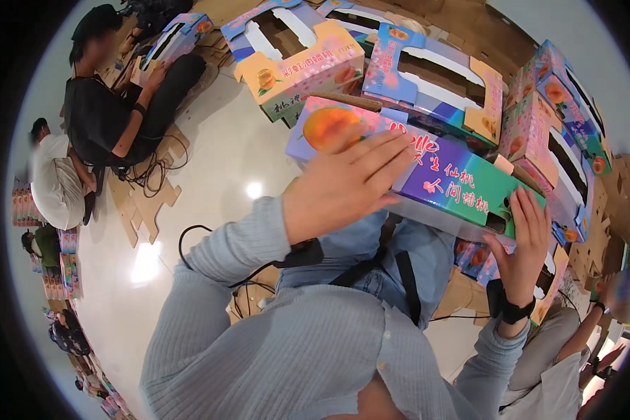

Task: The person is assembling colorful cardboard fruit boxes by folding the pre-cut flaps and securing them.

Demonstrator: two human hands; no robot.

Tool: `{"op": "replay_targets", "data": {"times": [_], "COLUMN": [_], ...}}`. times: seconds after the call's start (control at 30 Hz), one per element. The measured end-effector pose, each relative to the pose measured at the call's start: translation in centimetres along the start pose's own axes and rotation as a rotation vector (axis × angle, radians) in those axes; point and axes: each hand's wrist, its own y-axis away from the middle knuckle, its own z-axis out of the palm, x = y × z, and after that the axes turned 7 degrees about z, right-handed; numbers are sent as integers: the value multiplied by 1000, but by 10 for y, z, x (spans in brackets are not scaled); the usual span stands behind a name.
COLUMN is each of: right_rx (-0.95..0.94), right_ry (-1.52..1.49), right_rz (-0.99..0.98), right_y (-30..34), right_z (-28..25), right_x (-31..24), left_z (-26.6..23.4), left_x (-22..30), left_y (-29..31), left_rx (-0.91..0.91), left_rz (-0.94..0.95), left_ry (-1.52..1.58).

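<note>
Spanning the lap (430, 269): peach-printed carton (446, 183)!
Left hand (350, 180): flat on top, fingers straight, gripping nothing.
Right hand (523, 227): half-curled against its right end, thumb apart; can't tell whether it grips.
Just beyond: windowed cartons (325, 56), crowded close!

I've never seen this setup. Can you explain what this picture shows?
There is no machine: a person works with bare hands. The picture comes from a fisheye camera on their head, looking down, so straight edges bend. Their left hand lies spread on a long peach-printed carton; their right hand touches its right end, how firmly I can't tell. Beyond stand more printed cartons with openings on top. On the pale floor at left lie cardboard pieces and black cable, near a co-worker in black.
</note>
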Motion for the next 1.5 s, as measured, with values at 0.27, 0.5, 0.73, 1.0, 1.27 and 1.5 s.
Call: {"op": "replay_targets", "data": {"times": [0.27, 0.5, 0.73, 1.0, 1.27, 1.5], "right_rx": [-18, 73, 256, 427, 463, -16], "right_ry": [-487, -1003, -1758, -1697, -1630, -1748], "right_rz": [178, 398, 743, 873, 910, 905], "right_y": [15, 21, -3, 12, 27, 87], "right_z": [9, 76, 93, 99, 106, 90], "right_x": [38, 94, 71, 64, 82, 117], "left_z": [-27, 6, 40, 50, 56, 39], "left_x": [-90, -105, -84, -67, -84, -46], "left_y": [35, 40, 38, 23, 44, 71], "left_rx": [13, 28, 366, 623, 656, 607], "left_rz": [-184, -304, -468, -486, -394, -380], "left_ry": [394, 853, 1181, 1086, 841, 828]}}
